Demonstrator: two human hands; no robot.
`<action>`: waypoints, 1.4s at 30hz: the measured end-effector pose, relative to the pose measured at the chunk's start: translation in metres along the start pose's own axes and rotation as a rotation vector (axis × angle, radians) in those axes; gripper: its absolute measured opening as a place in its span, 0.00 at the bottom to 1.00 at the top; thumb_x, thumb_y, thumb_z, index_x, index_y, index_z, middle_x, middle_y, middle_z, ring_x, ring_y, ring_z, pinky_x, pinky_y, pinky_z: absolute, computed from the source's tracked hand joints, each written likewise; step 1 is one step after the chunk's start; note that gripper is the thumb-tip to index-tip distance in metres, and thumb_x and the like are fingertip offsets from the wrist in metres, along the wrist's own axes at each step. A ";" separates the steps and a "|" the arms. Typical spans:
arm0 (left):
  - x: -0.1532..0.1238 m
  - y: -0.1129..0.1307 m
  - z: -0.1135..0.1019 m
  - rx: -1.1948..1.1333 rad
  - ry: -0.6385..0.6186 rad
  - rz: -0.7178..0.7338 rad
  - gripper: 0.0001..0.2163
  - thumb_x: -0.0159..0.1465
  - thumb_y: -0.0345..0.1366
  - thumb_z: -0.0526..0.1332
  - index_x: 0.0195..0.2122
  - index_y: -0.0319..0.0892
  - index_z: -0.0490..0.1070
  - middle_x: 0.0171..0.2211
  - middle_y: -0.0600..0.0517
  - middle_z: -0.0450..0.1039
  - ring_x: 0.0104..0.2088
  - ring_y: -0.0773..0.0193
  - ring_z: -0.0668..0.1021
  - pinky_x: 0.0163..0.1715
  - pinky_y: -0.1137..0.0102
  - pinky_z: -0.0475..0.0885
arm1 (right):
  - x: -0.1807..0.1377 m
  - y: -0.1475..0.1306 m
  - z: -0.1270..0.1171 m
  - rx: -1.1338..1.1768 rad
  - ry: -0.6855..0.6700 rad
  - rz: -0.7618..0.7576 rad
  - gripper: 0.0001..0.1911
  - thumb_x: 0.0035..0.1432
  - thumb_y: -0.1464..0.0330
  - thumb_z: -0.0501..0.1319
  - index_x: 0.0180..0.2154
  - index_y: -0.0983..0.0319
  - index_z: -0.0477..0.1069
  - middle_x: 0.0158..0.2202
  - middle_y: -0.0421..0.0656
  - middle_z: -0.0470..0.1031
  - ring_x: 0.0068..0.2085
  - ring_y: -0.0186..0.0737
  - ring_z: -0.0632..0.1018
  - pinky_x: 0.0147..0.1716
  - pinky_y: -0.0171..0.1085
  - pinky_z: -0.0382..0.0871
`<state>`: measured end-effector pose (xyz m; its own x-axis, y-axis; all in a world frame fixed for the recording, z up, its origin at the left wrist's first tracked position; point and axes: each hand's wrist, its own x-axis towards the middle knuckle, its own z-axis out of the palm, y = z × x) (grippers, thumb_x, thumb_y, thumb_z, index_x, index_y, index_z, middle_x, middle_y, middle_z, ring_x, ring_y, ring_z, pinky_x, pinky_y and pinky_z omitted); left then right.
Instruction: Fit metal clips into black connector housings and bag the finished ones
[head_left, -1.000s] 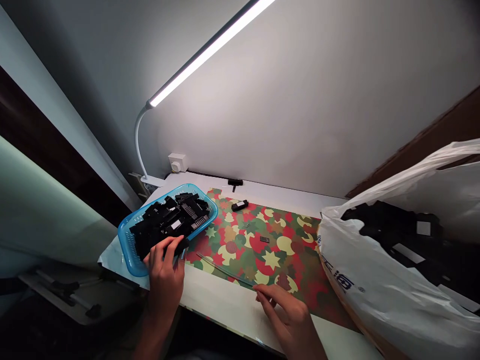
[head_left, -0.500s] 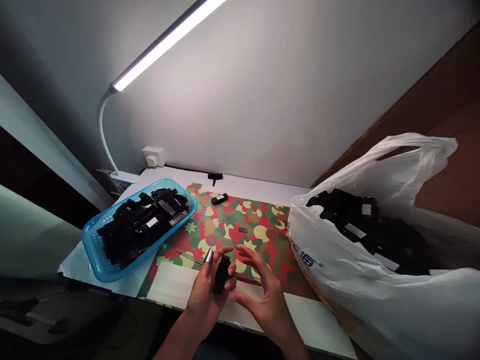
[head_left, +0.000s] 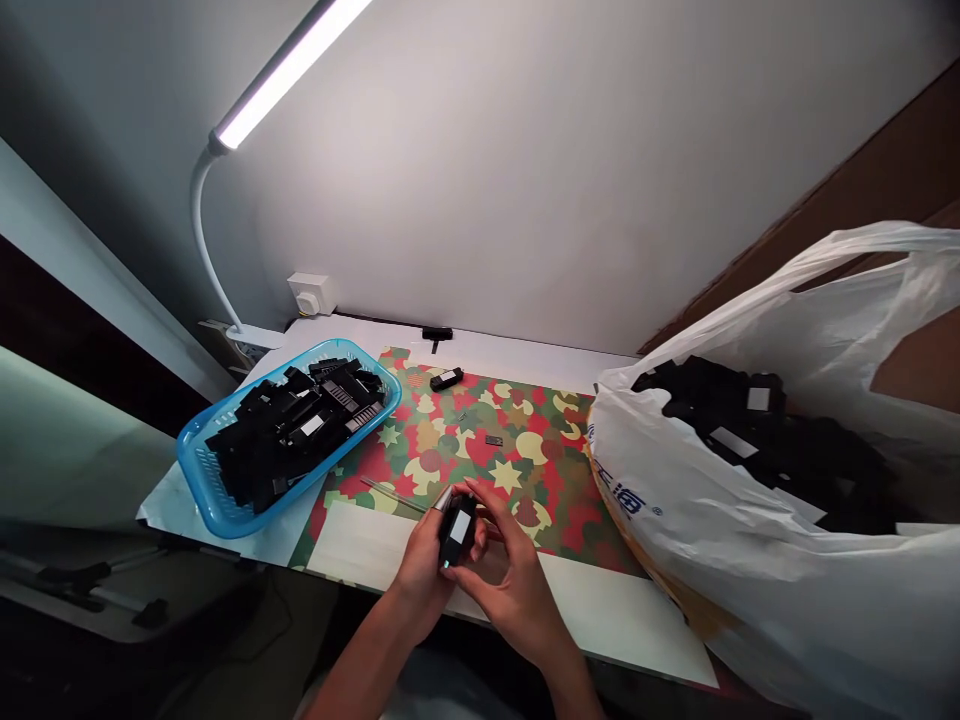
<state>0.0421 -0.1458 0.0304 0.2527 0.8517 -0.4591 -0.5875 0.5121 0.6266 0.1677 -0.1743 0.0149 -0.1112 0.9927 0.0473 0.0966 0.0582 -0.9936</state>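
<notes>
Near edge: left hand [head_left: 424, 562], right hand [head_left: 516, 592] grip small black plastic part [head_left: 457, 527].
Room: star-patterned mat [head_left: 517, 452].
Blue plastic basket [head_left: 201, 490], white plastic bag [head_left: 697, 560]: black parts [head_left: 292, 435].

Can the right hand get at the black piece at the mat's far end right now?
Probably, once freed: the right hand and left hand are both closed on a black part. Only patterned mat and a tiny dark chip lie before the far black piece, so the way looks open.

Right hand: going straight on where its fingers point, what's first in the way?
The small black part held in the left hand; the right hand points its fingers up-left at it and seems to touch it.
</notes>
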 end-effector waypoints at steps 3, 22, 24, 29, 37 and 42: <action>0.002 0.003 -0.002 0.027 -0.030 0.022 0.19 0.63 0.53 0.71 0.32 0.39 0.78 0.25 0.52 0.72 0.25 0.68 0.69 0.27 0.74 0.65 | 0.000 -0.004 -0.001 -0.029 0.013 -0.040 0.42 0.57 0.73 0.72 0.70 0.50 0.66 0.66 0.47 0.75 0.64 0.53 0.78 0.65 0.51 0.74; 0.001 0.006 -0.005 0.024 -0.169 0.038 0.20 0.68 0.52 0.68 0.51 0.41 0.75 0.21 0.58 0.68 0.18 0.69 0.70 0.21 0.75 0.63 | -0.001 0.006 0.013 0.116 0.107 -0.079 0.51 0.52 0.72 0.74 0.73 0.51 0.56 0.62 0.49 0.75 0.61 0.51 0.80 0.58 0.48 0.80; 0.002 0.007 -0.006 0.025 -0.174 0.020 0.19 0.67 0.51 0.67 0.50 0.41 0.74 0.22 0.57 0.71 0.16 0.70 0.69 0.18 0.76 0.60 | -0.001 0.008 0.012 0.113 0.118 -0.088 0.50 0.51 0.70 0.77 0.71 0.51 0.60 0.61 0.48 0.76 0.62 0.53 0.79 0.60 0.49 0.78; 0.004 0.006 -0.009 0.010 -0.093 0.056 0.18 0.67 0.51 0.67 0.46 0.40 0.74 0.17 0.59 0.67 0.13 0.72 0.64 0.15 0.77 0.55 | -0.001 0.009 0.011 0.077 0.062 -0.098 0.50 0.52 0.69 0.77 0.72 0.48 0.59 0.60 0.47 0.78 0.66 0.55 0.76 0.59 0.50 0.78; 0.006 0.002 -0.008 0.030 -0.081 0.079 0.18 0.66 0.50 0.68 0.48 0.41 0.73 0.16 0.61 0.67 0.12 0.72 0.64 0.13 0.78 0.55 | -0.002 0.002 0.015 0.077 0.097 -0.126 0.49 0.52 0.70 0.77 0.71 0.49 0.60 0.61 0.48 0.77 0.63 0.55 0.78 0.56 0.49 0.81; 0.006 0.003 -0.007 0.074 -0.068 0.084 0.18 0.66 0.49 0.68 0.49 0.43 0.70 0.17 0.61 0.68 0.12 0.71 0.64 0.12 0.78 0.56 | -0.005 0.004 0.014 0.100 0.116 -0.155 0.50 0.51 0.74 0.74 0.71 0.49 0.58 0.61 0.48 0.77 0.65 0.55 0.77 0.55 0.49 0.81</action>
<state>0.0368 -0.1404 0.0254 0.2581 0.8962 -0.3609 -0.5512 0.4434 0.7068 0.1545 -0.1801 0.0097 -0.0018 0.9785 0.2061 -0.0124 0.2060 -0.9785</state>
